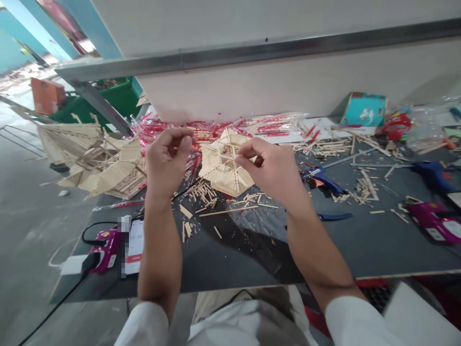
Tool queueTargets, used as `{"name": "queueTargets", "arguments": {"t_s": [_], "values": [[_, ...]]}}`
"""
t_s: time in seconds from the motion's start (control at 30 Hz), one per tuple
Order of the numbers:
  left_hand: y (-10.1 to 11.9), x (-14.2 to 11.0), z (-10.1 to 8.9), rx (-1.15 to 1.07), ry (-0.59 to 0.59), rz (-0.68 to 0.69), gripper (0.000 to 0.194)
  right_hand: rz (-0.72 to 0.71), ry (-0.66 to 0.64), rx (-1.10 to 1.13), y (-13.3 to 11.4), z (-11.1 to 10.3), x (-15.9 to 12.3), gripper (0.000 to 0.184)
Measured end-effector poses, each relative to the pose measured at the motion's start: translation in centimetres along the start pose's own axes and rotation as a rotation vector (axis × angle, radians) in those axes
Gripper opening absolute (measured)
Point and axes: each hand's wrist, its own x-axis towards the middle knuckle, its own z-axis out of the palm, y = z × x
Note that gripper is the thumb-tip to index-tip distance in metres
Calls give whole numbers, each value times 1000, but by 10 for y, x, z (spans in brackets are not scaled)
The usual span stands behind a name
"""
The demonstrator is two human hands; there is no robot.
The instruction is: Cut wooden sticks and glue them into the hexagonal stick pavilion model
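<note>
A six-sided lattice model of thin wooden sticks (212,168) stands in the middle of the table, with slatted sloping panels and an open framed centre. My right hand (275,166) is at its right side, thumb and fingertips pinched in front of the central frame. Whether those fingertips touch the model or hold a small piece, I cannot tell. My left hand (167,161) hovers at the model's left, apart from it, with fingers curled and thumb close to the forefinger. Anything in that pinch is too small to make out.
A larger stick model (97,158) stands at the left. Red-and-clear stick packets (259,126) lie behind. Loose sticks (201,192) litter the dark table (230,259). A blue glue gun (324,180), a turquoise container (363,109), purple power strips (108,250) and a phone (136,245) lie around.
</note>
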Motion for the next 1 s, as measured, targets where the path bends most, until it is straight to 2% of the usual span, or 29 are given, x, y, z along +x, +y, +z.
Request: {"name": "queueTargets", "arguments": {"t_s": [0.1, 0.17, 0.27, 0.33, 0.4, 0.5, 0.6, 0.67, 0.7, 0.8, 0.9, 1.0], "values": [[44, -17, -5, -28, -97, 116, 23, -10, -70, 74, -13, 2, -6, 7], [60, -27, -3, -46, -210, 237, 38, -28, -65, 61, -15, 3, -11, 7], [70, -39, 2, -6, -400, 368, 48, -44, -52, -2, -6, 4, -24, 11], [71, -48, 7, 31, -474, 351, 42, -14, -100, 48, 6, 5, -37, 13], [70, -61, 13, 1, -486, 270, 39, 34, -127, 176, 19, 7, -53, 13], [61, -87, 23, -125, -446, 161, 38, 64, -45, 232, 39, 14, -79, 20], [42, -116, 32, -90, -470, 166, 33, 125, -66, 313, 56, 28, -99, 29], [24, -134, 38, -49, -437, 199, 17, 188, -52, 368, 65, 40, -107, 36], [15, -141, 41, -57, -439, 209, 15, 198, -47, 372, 68, 45, -111, 38], [-11, -158, 51, -71, -368, 155, 17, 189, -98, 371, 74, 58, -117, 35], [-29, -168, 60, 44, -369, 70, 32, 207, -177, 413, 76, 65, -122, 29], [-40, -173, 65, 157, -353, 79, 30, 266, -183, 460, 76, 69, -126, 29]]}}
